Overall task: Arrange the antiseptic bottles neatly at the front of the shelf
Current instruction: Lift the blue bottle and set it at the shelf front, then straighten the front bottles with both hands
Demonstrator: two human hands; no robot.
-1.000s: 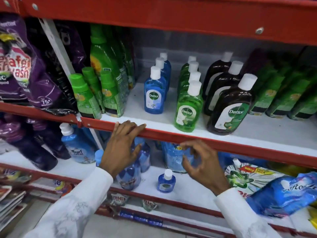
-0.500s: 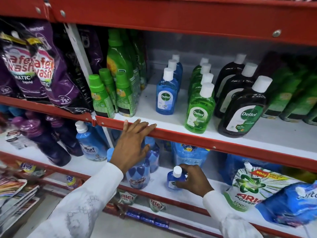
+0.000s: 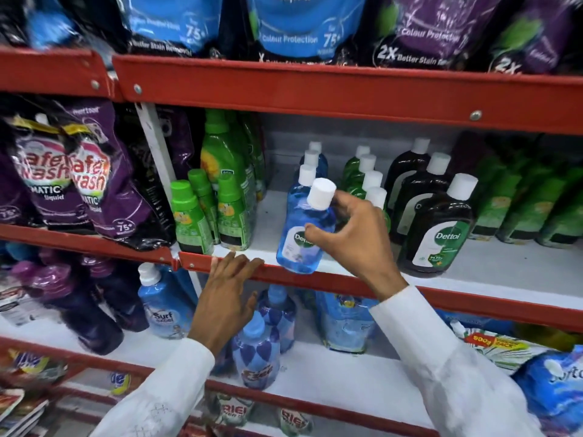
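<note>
Blue and clear, the Dettol antiseptic bottle (image 3: 301, 234) with its white cap (image 3: 321, 193) is hanging tilted in the person's right hand (image 3: 353, 234), its base just over the red front lip (image 3: 315, 279) of the middle shelf. The fingers (image 3: 342, 201) are curling around its shoulder and the thumb is pressing on the label, so the hand is gripping it firmly. Just behind it a file of the same blue bottles (image 3: 307, 171) is running back toward the wall. To the right a row of green Dettol bottles (image 3: 362, 175) is standing, partly hidden by the hand, and beyond that a row of dark brown Dettol bottles (image 3: 438, 225). To the left, green-capped bottles (image 3: 189, 219) are crowding the shelf's end. The left hand (image 3: 227, 298) is resting on the red lip, fingers spread and holding nothing. Below it, blue Surf Excel (image 3: 162, 307) and other detergent packs are lying on the lower shelf.
</note>
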